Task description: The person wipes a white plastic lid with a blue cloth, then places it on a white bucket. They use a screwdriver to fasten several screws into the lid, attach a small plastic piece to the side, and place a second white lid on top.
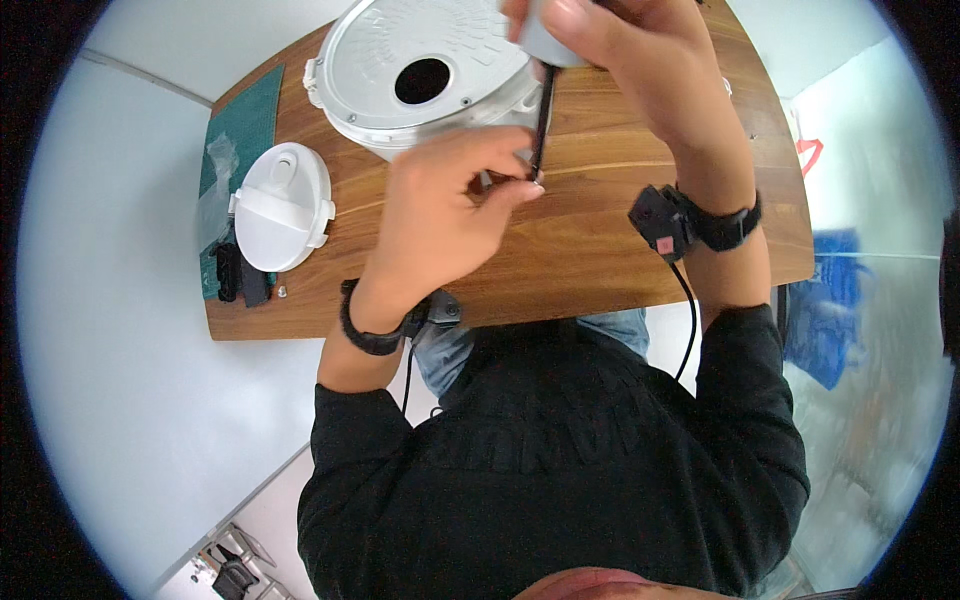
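Right hand point(620, 45) gripping the grey handle of a screwdriver point(541, 110), its dark shaft pointing down toward the person. Left hand point(440, 205) pinching the shaft tip between fingertips point(525, 190), over the wooden worktop point(600, 240). Just beyond the hands: upturned white appliance base point(400, 110) with a round dark hole. Left of it, apart, a white round lid point(282, 205) partly on a green mat point(245, 125). Black wrist straps on both forearms.
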{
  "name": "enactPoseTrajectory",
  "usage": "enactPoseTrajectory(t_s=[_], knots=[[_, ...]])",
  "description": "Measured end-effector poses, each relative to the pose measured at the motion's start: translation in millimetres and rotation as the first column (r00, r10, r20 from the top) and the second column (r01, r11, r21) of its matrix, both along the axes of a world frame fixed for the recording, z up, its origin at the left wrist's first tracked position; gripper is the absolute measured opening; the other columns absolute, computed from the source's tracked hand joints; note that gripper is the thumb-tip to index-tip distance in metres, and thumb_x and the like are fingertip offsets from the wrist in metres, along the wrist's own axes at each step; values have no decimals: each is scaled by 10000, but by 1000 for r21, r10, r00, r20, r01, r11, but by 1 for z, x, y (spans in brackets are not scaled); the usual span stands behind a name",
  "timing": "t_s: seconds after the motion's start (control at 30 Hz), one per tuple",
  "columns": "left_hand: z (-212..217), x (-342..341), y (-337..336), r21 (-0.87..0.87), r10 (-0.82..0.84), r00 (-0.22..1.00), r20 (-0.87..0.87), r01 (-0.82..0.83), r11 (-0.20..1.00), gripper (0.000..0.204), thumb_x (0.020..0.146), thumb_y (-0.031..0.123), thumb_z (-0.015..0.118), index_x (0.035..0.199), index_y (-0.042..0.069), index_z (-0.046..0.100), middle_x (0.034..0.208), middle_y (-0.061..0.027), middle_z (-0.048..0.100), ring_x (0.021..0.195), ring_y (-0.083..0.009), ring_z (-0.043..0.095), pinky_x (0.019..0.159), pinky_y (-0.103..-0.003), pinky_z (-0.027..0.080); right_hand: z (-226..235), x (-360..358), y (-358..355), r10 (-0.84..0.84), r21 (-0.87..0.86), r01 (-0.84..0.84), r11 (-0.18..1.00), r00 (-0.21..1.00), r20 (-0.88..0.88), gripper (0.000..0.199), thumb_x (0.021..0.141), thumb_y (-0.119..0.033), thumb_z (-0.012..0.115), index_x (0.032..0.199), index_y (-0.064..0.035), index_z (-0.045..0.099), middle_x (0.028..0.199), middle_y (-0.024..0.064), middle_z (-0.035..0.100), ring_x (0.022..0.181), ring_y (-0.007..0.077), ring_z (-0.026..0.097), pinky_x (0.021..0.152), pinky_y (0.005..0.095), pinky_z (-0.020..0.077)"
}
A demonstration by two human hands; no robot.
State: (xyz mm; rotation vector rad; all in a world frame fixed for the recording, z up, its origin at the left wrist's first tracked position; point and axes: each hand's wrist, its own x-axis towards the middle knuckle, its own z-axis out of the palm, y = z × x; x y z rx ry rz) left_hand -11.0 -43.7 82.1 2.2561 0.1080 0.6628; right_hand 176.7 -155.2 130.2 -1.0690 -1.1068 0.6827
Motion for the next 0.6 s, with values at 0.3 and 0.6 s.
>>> enactPoseTrajectory(t_s=[0.3,0.6], knots=[[27,8,53,-76,128,981,147,-118,990,320,786,52,844,1097,95,781,843,-5,781,719,-79,653,635,-241,467,43,-10,72,42,225,-67,972,993,115,278,993,-265,719,1041,6,675,795,-31,595,702,42,517,609,208,441],[19,14,53,-70,128,986,108,-121,990,308,782,69,849,1079,137,800,805,10,779,738,-84,632,639,-272,463,36,-8,69,7,178,-23,984,996,93,242,995,-227,717,1031,9,672,796,-50,581,708,29,494,606,206,413]])
